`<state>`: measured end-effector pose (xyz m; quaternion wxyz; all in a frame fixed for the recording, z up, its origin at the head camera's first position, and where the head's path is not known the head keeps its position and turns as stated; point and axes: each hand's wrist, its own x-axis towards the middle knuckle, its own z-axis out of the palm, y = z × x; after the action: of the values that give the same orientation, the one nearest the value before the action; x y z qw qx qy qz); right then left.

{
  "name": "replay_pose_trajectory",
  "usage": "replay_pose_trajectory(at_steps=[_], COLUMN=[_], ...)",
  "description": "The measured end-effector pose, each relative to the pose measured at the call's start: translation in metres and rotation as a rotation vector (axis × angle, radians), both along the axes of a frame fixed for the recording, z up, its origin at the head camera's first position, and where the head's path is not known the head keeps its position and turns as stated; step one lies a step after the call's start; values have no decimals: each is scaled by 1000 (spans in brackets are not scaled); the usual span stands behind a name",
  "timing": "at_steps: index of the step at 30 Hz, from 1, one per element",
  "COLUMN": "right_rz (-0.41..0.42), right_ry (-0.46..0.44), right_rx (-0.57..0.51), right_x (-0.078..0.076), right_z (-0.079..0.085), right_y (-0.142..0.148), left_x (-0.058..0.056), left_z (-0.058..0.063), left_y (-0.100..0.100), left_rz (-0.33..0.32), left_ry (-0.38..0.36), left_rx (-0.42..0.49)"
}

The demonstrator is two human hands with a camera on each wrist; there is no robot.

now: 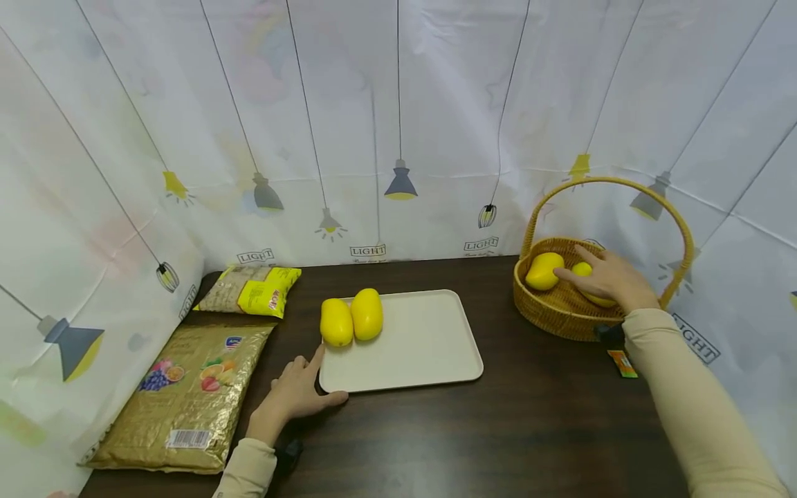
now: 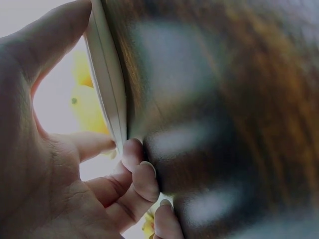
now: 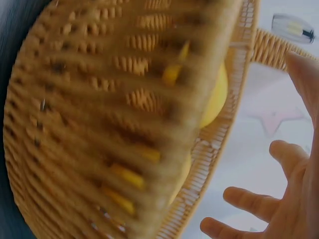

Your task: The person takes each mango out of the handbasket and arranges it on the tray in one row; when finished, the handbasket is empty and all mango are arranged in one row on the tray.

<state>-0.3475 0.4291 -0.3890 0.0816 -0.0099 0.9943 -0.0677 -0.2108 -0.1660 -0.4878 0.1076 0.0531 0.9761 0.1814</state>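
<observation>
My left hand (image 1: 297, 389) rests at the near left corner of a white rectangular tray (image 1: 423, 339), thumb and forefinger touching its rim (image 2: 112, 74) on either side of the corner. Two yellow mangoes (image 1: 367, 315) lie side by side at the tray's far left. Over the wicker basket (image 1: 554, 321) my right hand (image 1: 607, 277) reaches in with fingers spread. A yellow mango (image 1: 544, 271) sits left of that hand. More yellow fruit (image 1: 582, 269) shows around the fingers, partly hidden; I cannot tell whether it is one piece or two. No grip on it is visible.
A tall arched handle (image 1: 623, 181) rises over the basket. A small orange-green packet (image 1: 623, 364) lies in front of it. At the left are a large gold bag (image 1: 187, 394) and a smaller yellow bag (image 1: 252, 290). A printed curtain (image 1: 436, 124) hangs behind the dark table (image 1: 473, 436).
</observation>
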Motion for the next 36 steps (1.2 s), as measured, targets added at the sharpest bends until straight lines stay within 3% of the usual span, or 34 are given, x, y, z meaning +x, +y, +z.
replay_pose_trajectory(at_steps=[13,25,36], right_rz=[18,47,132], right_ry=[-70,-76,-101], right_rx=[38,47,51], right_x=[-13,-25,-37], right_z=[2,3,3], right_y=[25,39,44], left_x=[-2,-2,-3], left_z=[0,-4,-4], left_y=[-1,-1,-2], left_rz=[-4,2,10], left_ry=[6,9,16], left_rx=[-1,-8,-3])
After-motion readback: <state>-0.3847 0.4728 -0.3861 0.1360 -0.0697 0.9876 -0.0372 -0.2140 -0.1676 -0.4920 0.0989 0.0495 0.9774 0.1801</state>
